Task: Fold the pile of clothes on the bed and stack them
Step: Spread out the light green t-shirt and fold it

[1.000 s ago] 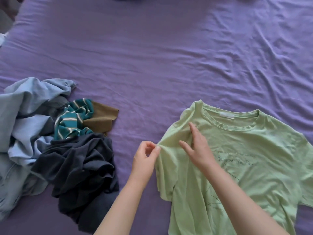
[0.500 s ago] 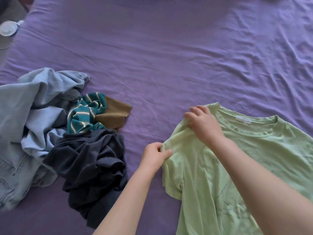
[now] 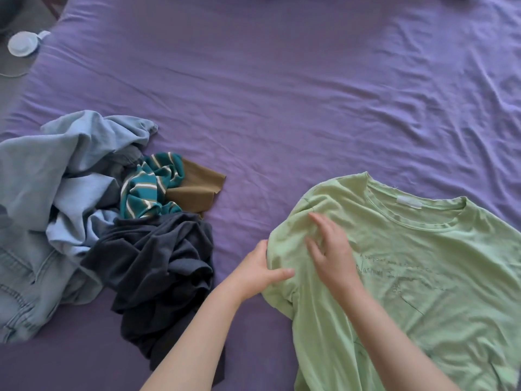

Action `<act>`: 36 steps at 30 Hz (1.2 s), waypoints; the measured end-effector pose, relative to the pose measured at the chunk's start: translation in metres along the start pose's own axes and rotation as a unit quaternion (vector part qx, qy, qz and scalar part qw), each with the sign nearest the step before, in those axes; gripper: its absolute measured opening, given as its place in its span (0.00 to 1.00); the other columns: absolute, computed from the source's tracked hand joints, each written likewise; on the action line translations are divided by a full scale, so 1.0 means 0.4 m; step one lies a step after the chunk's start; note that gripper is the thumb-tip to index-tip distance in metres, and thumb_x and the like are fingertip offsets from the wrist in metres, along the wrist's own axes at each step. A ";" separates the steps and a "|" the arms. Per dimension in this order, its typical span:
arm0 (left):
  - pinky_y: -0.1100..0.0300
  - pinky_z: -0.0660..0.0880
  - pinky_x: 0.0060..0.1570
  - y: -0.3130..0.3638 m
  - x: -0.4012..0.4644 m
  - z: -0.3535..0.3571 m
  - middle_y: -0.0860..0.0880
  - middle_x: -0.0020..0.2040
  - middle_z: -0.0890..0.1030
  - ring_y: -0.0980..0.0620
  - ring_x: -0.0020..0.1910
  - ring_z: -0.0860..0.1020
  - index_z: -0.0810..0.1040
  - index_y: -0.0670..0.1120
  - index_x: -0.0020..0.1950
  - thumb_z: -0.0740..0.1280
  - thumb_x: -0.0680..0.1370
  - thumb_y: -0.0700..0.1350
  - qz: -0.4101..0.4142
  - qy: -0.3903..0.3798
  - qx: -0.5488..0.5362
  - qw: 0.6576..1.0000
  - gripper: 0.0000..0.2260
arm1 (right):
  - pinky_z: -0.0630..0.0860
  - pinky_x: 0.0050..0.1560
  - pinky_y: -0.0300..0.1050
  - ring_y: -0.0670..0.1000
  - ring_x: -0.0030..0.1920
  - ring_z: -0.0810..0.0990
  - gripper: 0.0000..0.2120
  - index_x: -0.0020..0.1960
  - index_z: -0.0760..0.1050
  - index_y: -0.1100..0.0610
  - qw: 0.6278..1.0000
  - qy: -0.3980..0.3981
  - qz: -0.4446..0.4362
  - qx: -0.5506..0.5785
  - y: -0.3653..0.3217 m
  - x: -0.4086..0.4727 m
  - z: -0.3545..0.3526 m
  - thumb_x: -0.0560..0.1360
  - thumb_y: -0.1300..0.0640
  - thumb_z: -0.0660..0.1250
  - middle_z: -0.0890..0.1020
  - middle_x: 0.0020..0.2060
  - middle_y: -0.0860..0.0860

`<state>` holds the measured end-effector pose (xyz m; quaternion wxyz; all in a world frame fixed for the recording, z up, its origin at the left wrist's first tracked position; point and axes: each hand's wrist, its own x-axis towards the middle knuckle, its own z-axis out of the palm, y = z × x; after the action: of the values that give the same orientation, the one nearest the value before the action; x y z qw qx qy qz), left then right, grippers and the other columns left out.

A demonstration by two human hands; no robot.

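**Green T-shirt's sleeve bunches under two hands**

A green T-shirt [image 3: 417, 277] lies face up on the bed [image 3: 282, 94], right of the unfolded pile [image 3: 107, 235]. The left hand [image 3: 260, 270] pinches its sleeve edge, cloth under the thumb; the right hand [image 3: 329, 249] presses flat with straight fingers [image 3: 317, 221] beside it. Tugging unevenly may crease the shoulder and skew the fold.
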<state>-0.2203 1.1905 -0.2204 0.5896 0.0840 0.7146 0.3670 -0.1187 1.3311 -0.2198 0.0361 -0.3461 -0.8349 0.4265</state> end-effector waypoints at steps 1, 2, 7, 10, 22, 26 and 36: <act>0.57 0.79 0.52 -0.009 -0.009 -0.002 0.56 0.52 0.81 0.59 0.50 0.80 0.73 0.51 0.58 0.76 0.68 0.49 -0.005 -0.018 0.042 0.999 0.21 | 0.61 0.71 0.49 0.56 0.70 0.67 0.24 0.70 0.68 0.58 0.999 -0.029 0.004 -0.021 0.006 -0.033 0.017 0.75 0.64 0.67 0.71 0.68 0.54; 0.56 0.79 0.51 -0.016 -0.020 -0.005 0.56 0.49 0.82 0.58 0.47 0.81 0.76 0.50 0.54 0.76 0.68 0.49 -0.006 -0.028 0.079 0.996 0.17 | 0.57 0.72 0.47 0.55 0.73 0.62 0.25 0.72 0.66 0.56 0.997 -0.055 0.007 -0.051 0.013 -0.057 0.030 0.76 0.61 0.67 0.68 0.70 0.53; 0.63 0.66 0.32 -0.016 -0.070 -0.065 0.57 0.29 0.70 0.56 0.30 0.67 0.74 0.51 0.36 0.77 0.66 0.51 0.079 0.044 0.046 0.995 0.13 | 0.58 0.72 0.46 0.54 0.72 0.64 0.24 0.72 0.63 0.60 0.996 -0.044 0.068 -0.028 0.014 -0.050 0.032 0.78 0.59 0.64 0.69 0.70 0.55; 0.61 0.70 0.33 -0.003 -0.094 -0.109 0.53 0.33 0.74 0.55 0.31 0.70 0.75 0.53 0.38 0.77 0.68 0.46 0.111 0.011 -0.039 0.993 0.11 | 0.60 0.69 0.48 0.59 0.68 0.68 0.19 0.68 0.70 0.62 0.997 -0.006 0.047 -0.062 -0.009 0.008 0.004 0.78 0.62 0.63 0.72 0.67 0.59; 0.58 0.74 0.52 -0.069 -0.052 -0.081 0.55 0.49 0.80 0.54 0.51 0.76 0.77 0.50 0.57 0.69 0.74 0.46 0.025 0.154 0.237 0.959 0.12 | 0.69 0.53 0.52 0.59 0.62 0.70 0.05 0.48 0.83 0.57 0.953 -0.085 -0.078 -0.281 -0.018 0.180 -0.034 0.74 0.58 0.69 0.80 0.52 0.54; 0.67 0.71 0.38 -0.062 -0.056 -0.090 0.56 0.36 0.78 0.60 0.37 0.75 0.78 0.53 0.42 0.73 0.72 0.47 0.036 0.165 0.183 0.968 0.05 | 0.66 0.57 0.46 0.60 0.57 0.71 0.03 0.44 0.83 0.60 0.981 -0.049 -0.039 -0.184 -0.021 0.195 -0.036 0.71 0.62 0.71 0.80 0.47 0.56; 0.63 0.76 0.50 -0.013 -0.109 -0.164 0.51 0.56 0.82 0.51 0.56 0.80 0.79 0.49 0.38 0.76 0.68 0.50 0.151 0.024 -0.181 0.972 0.09 | 0.67 0.53 0.44 0.55 0.54 0.73 0.02 0.45 0.82 0.52 0.996 0.012 0.085 -0.027 -0.066 0.257 -0.080 0.73 0.57 0.70 0.80 0.45 0.49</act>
<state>-0.2655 1.1350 -0.1873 0.5156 0.0746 0.6292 0.5768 -0.1996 1.4053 -0.2041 0.0002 -0.4215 -0.8133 0.4010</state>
